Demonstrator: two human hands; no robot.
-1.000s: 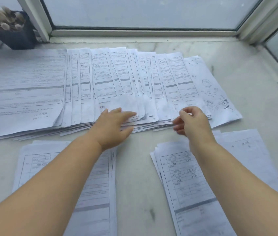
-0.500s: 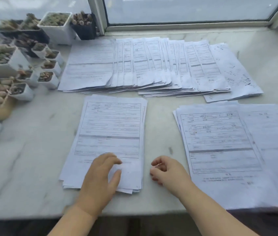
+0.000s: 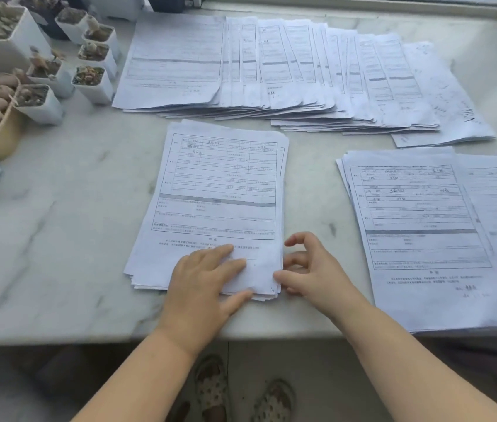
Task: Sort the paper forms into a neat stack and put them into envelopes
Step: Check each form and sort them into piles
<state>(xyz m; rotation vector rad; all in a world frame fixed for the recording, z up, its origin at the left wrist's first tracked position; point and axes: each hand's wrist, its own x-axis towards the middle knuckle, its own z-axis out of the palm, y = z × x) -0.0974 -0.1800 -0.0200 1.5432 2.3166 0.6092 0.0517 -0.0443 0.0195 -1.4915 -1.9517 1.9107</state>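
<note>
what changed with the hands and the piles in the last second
Both hands came back from the fanned row of forms at the back to the near middle stack. The left hand now rests flat on its lower edge; the right hand has closed in on its lower right corner, fingers curled, thumb touching the edge. The fanned row, the right stack and the plant pots lie as before.

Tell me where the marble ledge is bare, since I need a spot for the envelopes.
Widest bare patch: the marble ledge, bordered by the succulent pots and the centre stack. A narrower strip runs between that stack and the right stack. The back is crowded with the fanned forms; left hand and right hand occupy the centre stack's near corner.
</note>
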